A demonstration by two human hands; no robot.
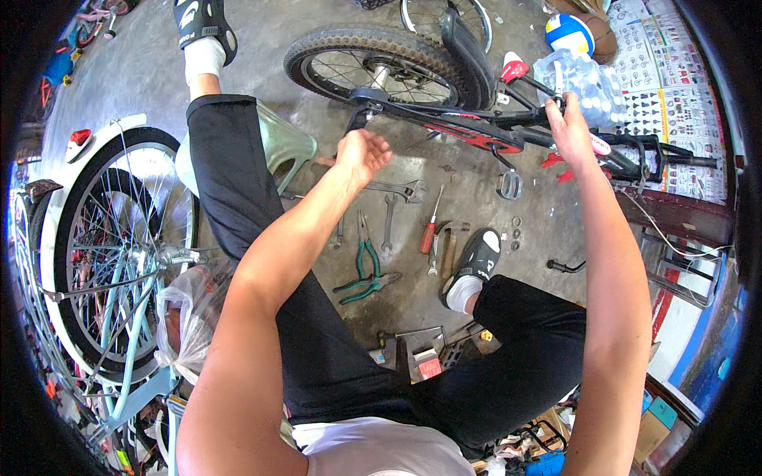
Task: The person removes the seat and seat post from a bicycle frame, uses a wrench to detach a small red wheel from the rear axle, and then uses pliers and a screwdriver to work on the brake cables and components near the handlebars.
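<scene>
A bicycle with a black and red frame [468, 131] lies tipped on the floor, its knobby-tyred wheel [317, 59] toward the back. My left hand [363, 155] is palm up, fingers loosely curled and apart, just below a black crank arm [357, 120]; I see nothing in it. My right hand [568, 127] grips a black part of the frame, near a red and white piece [513, 67]. A pedal [509, 184] hangs below the frame. Between my legs lie wrenches [389, 222], green-handled pliers [367, 274], a red screwdriver [429, 236], a hammer [448, 246] and small rings [516, 234].
A pale blue bicycle [127, 270] with a plastic bag [182, 325] is on the left. A green plastic object [294, 151] is beside my left leg. Balls [570, 36], clear bottles [587, 75] and printed sheets [659, 63] are at the back right, a metal rack [683, 285] below.
</scene>
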